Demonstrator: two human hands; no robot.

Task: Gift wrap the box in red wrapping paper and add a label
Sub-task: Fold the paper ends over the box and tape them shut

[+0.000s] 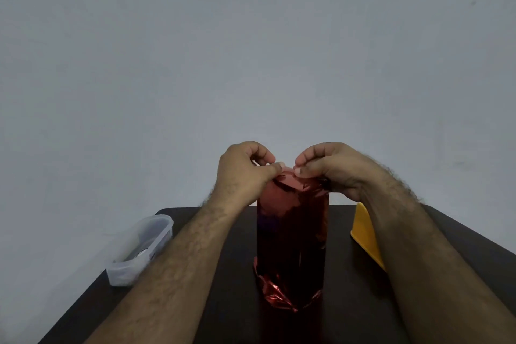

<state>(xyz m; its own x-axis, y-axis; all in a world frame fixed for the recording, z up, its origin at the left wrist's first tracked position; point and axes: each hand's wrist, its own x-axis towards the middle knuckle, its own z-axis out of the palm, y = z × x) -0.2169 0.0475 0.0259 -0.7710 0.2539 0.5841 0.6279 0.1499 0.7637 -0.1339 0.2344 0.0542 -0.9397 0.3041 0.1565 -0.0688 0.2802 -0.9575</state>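
A tall box wrapped in shiny red wrapping paper (291, 234) stands upright on the dark table (229, 301) in the middle of the view. Crumpled paper bunches out at its lower end, towards me. My left hand (245, 173) sits at the top left of the box, fingers curled, thumb and fingertips on the paper's top fold. My right hand (332, 170) mirrors it at the top right, pinching the paper at the top edge. The two thumbs almost meet above the box. No label is in sight.
A clear plastic container (139, 250) with something small inside lies at the table's left edge. A yellow object (364, 234) stands on the right, partly hidden by my right forearm. A plain grey wall fills the background.
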